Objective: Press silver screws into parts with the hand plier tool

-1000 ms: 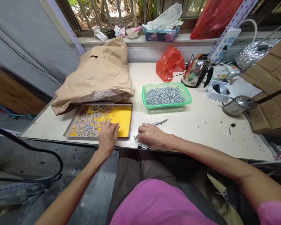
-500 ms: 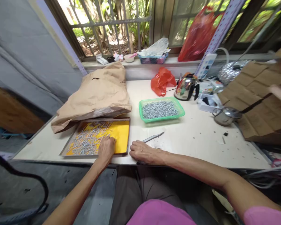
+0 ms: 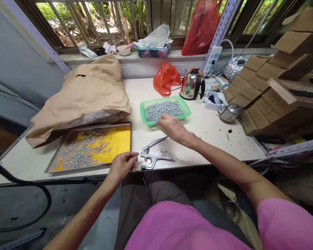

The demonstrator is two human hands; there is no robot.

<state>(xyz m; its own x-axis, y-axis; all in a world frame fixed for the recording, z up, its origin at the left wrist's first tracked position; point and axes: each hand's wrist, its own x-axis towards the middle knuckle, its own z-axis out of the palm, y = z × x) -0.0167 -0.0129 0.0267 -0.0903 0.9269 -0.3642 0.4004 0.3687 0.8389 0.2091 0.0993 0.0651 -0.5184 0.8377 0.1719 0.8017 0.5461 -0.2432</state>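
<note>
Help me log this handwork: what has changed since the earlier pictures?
The right hand left the pliers and moved forward to the near side of the green basket. The left hand moved right, from the tray to the pliers' head. Basket, tray and paper bag stayed.

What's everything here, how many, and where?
table: one, white, below window
tray: one, yellow inside, front left
green basket: one, green, mid-table
metal pieces: many, silver, tray and green basket
pliers: one, grey, front edge
paper bag: one, brown, behind tray
plastic bags: two, red, table and window
kettle: one, silver, back right
box: one, white, right of kettle
pot: one, silver, right side
cartons: several, brown, far right
blue basket: one, blue, sill
bowl: one, pale, sill
shirt: one, pink, bottom
left grip: one bare hand, beside pliers
right grip: one bare hand, by green basket
</note>
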